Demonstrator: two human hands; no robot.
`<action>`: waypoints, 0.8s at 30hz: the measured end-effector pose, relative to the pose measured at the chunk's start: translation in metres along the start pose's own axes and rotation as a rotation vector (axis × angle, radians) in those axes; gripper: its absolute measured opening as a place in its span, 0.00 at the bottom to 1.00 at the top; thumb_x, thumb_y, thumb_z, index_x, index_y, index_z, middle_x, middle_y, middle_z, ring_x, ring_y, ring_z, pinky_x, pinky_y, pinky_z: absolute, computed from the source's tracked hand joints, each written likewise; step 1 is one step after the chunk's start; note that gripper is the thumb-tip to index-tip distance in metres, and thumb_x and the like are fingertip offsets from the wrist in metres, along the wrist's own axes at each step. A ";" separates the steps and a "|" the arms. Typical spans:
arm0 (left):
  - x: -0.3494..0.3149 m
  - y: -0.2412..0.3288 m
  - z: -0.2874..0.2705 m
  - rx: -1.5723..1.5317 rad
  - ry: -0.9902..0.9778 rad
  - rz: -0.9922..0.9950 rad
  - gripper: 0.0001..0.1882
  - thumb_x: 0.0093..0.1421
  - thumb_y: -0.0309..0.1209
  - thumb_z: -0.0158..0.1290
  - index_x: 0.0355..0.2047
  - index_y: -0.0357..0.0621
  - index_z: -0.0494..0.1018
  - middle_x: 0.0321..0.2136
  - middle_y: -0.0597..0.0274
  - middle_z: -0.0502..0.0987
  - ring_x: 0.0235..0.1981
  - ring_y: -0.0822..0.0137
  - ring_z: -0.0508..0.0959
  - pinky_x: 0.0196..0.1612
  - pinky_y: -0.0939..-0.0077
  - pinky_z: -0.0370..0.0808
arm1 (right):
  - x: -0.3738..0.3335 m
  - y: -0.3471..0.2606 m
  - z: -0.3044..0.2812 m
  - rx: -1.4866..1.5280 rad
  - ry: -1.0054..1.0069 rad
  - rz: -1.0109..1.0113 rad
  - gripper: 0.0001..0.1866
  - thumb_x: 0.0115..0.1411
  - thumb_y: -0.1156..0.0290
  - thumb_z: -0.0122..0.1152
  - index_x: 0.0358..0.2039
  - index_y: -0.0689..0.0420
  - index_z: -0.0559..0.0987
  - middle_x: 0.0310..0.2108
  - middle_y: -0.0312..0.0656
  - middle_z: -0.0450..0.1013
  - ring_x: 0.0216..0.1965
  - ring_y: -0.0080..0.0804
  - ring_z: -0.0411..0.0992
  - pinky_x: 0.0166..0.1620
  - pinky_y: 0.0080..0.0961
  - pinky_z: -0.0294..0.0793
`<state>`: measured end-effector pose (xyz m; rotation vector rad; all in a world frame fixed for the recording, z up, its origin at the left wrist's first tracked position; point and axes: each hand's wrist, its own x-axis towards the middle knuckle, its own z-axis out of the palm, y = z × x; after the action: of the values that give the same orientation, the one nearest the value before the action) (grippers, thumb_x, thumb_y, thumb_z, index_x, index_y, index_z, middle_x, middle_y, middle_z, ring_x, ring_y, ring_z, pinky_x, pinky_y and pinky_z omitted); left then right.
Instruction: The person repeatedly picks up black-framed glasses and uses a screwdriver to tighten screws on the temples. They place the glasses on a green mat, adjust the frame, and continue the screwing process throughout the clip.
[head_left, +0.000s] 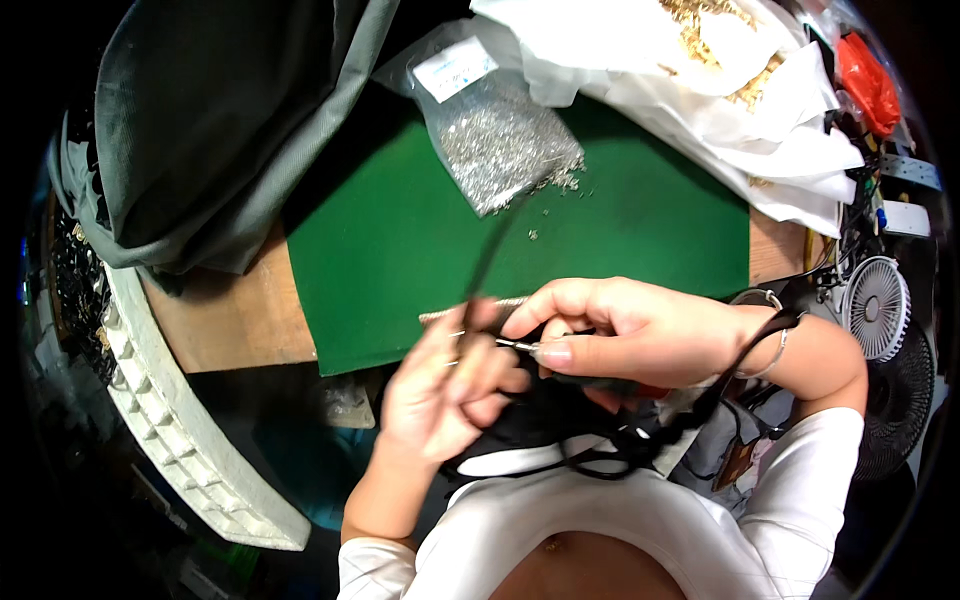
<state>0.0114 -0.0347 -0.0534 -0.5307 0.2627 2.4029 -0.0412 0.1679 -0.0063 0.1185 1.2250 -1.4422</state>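
Observation:
My left hand (440, 390), partly smeared by motion, has its fingers curled in front of me. A thin black cord (490, 250) rises blurred from those fingers over the green mat. Beside it my right hand (640, 335) is closed, thumb and forefinger pinching a small dark piece with a silvery metal part (515, 344), which reaches toward the left fingers. Its exact kind is too small to tell. A black strap (735, 365) hangs over my right forearm and loops down by my lap. What lies under the right palm is mostly hidden.
A green mat (380, 260) covers a wooden table (230, 315). On it lies a clear bag of small silvery parts (500, 140), some spilled. White wrapping (640, 70) holds gold-coloured pieces at the far right. Dark fabric (230, 120) stands left; a small fan (876, 308) is right.

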 end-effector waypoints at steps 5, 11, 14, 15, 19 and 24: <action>-0.026 0.068 -0.014 0.131 0.077 0.450 0.15 0.62 0.32 0.36 0.47 0.39 0.62 0.12 0.71 0.55 0.19 0.75 0.55 0.34 0.76 0.64 | -0.001 0.022 -0.038 -0.613 0.416 -0.411 0.20 0.55 0.64 0.52 0.44 0.64 0.66 0.29 0.45 0.69 0.27 0.32 0.69 0.33 0.25 0.70; -0.012 0.057 -0.011 1.573 0.677 1.067 0.23 0.60 0.37 0.40 0.51 0.36 0.60 0.44 0.51 0.67 0.45 0.63 0.66 0.51 0.65 0.59 | 0.003 0.020 -0.027 -0.829 0.420 -0.491 0.14 0.54 0.71 0.48 0.39 0.64 0.63 0.35 0.54 0.66 0.38 0.47 0.67 0.41 0.36 0.66; 0.007 0.018 0.033 2.350 0.371 1.009 0.24 0.46 0.25 0.55 0.46 0.39 0.66 0.39 0.51 0.70 0.41 0.61 0.70 0.49 0.66 0.61 | -0.001 0.014 -0.032 -0.742 0.449 -0.384 0.12 0.54 0.70 0.48 0.36 0.63 0.64 0.34 0.53 0.67 0.38 0.46 0.68 0.41 0.35 0.67; 0.013 0.014 0.038 2.364 0.193 0.853 0.22 0.44 0.22 0.57 0.42 0.39 0.69 0.35 0.54 0.72 0.37 0.62 0.72 0.45 0.70 0.66 | 0.004 0.014 -0.030 -0.767 0.462 -0.526 0.12 0.52 0.70 0.49 0.35 0.63 0.65 0.33 0.53 0.68 0.36 0.47 0.69 0.40 0.35 0.67; -0.004 0.023 0.029 1.949 0.178 0.959 0.17 0.38 0.26 0.63 0.26 0.40 0.67 0.20 0.65 0.64 0.21 0.74 0.64 0.23 0.83 0.63 | -0.016 -0.011 -0.038 -1.008 0.609 -0.585 0.06 0.48 0.72 0.55 0.25 0.61 0.71 0.23 0.45 0.69 0.26 0.39 0.70 0.31 0.27 0.69; -0.015 0.021 0.039 1.070 0.113 1.057 0.21 0.41 0.33 0.63 0.23 0.45 0.58 0.21 0.68 0.58 0.21 0.76 0.58 0.27 0.83 0.58 | -0.012 -0.095 -0.130 -1.606 1.385 -0.613 0.13 0.50 0.66 0.52 0.20 0.65 0.69 0.18 0.53 0.68 0.21 0.49 0.68 0.26 0.38 0.65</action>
<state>-0.0034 -0.0465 -0.0107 0.0416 2.1376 2.5904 -0.1825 0.2466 0.0001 -0.4884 3.4064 -0.1867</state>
